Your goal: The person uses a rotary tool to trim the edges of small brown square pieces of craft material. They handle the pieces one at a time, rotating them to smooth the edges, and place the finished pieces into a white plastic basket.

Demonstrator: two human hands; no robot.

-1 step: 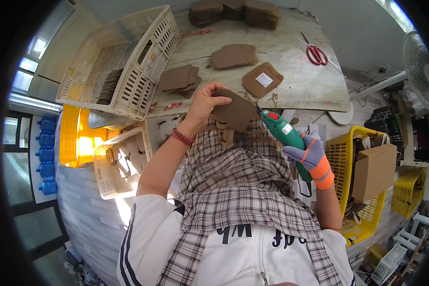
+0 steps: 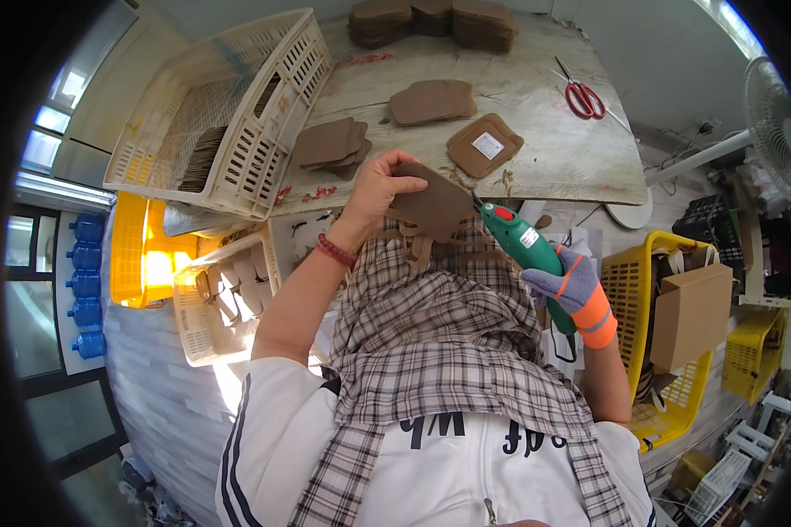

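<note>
My bare left hand (image 2: 385, 184), a red bead bracelet at its wrist, pinches a flat brown padded piece (image 2: 436, 209) with rounded corners between thumb and fingers, just off the table's front edge. A green electric hand tool (image 2: 529, 244) with a red switch is gripped in my gloved right hand (image 2: 573, 285). Its narrow dark tip meets or nearly meets the right edge of the piece; the exact contact is too small to tell. Brown strips (image 2: 420, 248) hang below the piece over my checked apron. Beyond it lies a brown square pad (image 2: 485, 147) with a white label.
The worn table (image 2: 554, 167) carries brown stacks (image 2: 432, 102), another pile (image 2: 332, 143) and red-handled scissors (image 2: 584, 100). A white crate (image 2: 286, 105) stands on its left. At right are a yellow basket (image 2: 620, 299) holding a cardboard box (image 2: 691, 316), and a fan (image 2: 780, 114).
</note>
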